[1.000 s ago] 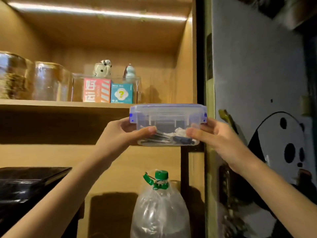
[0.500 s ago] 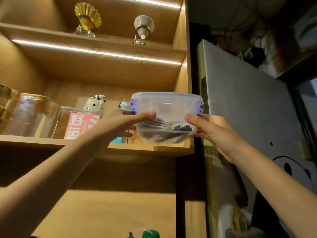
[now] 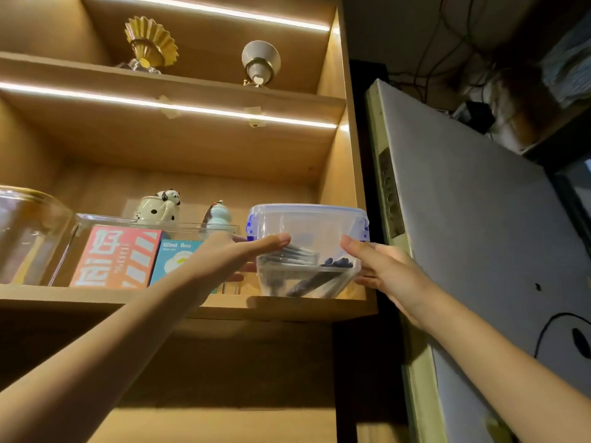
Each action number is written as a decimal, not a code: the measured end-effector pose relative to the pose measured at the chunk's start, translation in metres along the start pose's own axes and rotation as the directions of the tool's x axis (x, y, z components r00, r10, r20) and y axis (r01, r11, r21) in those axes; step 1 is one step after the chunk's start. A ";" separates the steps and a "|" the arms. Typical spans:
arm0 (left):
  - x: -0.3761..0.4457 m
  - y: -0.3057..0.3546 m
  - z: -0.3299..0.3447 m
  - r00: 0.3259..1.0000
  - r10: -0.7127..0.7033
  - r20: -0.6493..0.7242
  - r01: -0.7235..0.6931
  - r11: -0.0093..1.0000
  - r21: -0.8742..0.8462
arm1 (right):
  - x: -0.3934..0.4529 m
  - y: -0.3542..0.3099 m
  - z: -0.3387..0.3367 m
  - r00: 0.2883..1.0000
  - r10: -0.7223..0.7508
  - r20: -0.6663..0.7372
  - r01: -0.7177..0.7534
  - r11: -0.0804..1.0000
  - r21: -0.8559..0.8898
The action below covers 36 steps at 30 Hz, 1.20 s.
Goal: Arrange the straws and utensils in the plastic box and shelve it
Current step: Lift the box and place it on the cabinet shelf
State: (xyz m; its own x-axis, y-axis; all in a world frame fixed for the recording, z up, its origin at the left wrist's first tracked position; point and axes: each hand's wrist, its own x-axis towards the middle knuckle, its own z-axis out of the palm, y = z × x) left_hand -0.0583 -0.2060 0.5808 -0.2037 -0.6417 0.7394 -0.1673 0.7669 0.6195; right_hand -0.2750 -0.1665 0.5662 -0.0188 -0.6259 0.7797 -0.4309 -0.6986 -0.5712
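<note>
Wooden shelf [image 3: 192,310] w/ lit strip above: plastic box [image 3: 308,251] sits at its right end, near front edge, long side facing out. Left hand [image 3: 230,260] & right hand [image 3: 383,270] clamp its short ends, equally near; utensils inside, lid on.

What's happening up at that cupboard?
A person is putting a lidded plastic box of utensils onto a wooden shelf. The left hand and right hand hold its two sides, thumbs on the front. The box sits at the shelf's right end, beside a clear bin of small cartons. Neither hand has let go yet.
</note>
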 end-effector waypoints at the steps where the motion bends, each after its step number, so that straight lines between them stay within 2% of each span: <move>1: 0.004 -0.005 0.002 1.000 0.006 -0.001 -0.006 1.000 0.010 | 0.003 0.004 0.002 1.000 -0.004 -0.001 0.004 1.000 0.007; 5: 0.019 -0.027 0.006 0.999 0.043 -0.018 -0.042 0.998 0.046 | 0.015 0.025 0.008 1.000 -0.011 -0.023 0.011 1.000 -0.005; 11: 0.033 -0.054 0.019 0.980 0.153 -0.127 -0.121 0.966 0.228 | 0.024 0.049 0.014 0.993 -0.068 -0.098 0.068 0.998 -0.003; 17: 0.039 -0.068 0.034 0.905 0.360 -0.228 -0.221 0.854 0.471 | 0.036 0.058 0.023 0.973 -0.150 -0.175 0.113 0.972 -0.203; 23: 0.041 -0.079 0.047 0.872 0.413 -0.262 -0.098 0.672 0.734 | 0.040 0.063 0.032 0.945 -0.204 -0.256 0.091 0.915 -0.393; 27: 0.040 -0.081 0.050 0.855 0.448 -0.261 -0.047 0.568 0.822 | 0.042 0.068 0.038 0.926 -0.233 -0.297 0.087 0.897 -0.433; 36: 0.038 -0.079 0.049 0.884 0.399 -0.245 -0.040 0.585 0.810 | 0.040 0.071 0.044 0.923 -0.255 -0.288 0.081 0.861 -0.501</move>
State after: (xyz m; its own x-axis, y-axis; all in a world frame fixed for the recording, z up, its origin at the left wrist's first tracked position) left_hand -0.1001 -0.2915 0.5470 -0.0107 -0.2616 0.9651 -0.8712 0.4763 0.1194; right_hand -0.2673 -0.2568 0.5458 -0.1673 -0.2999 0.9392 -0.8250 -0.4790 -0.2999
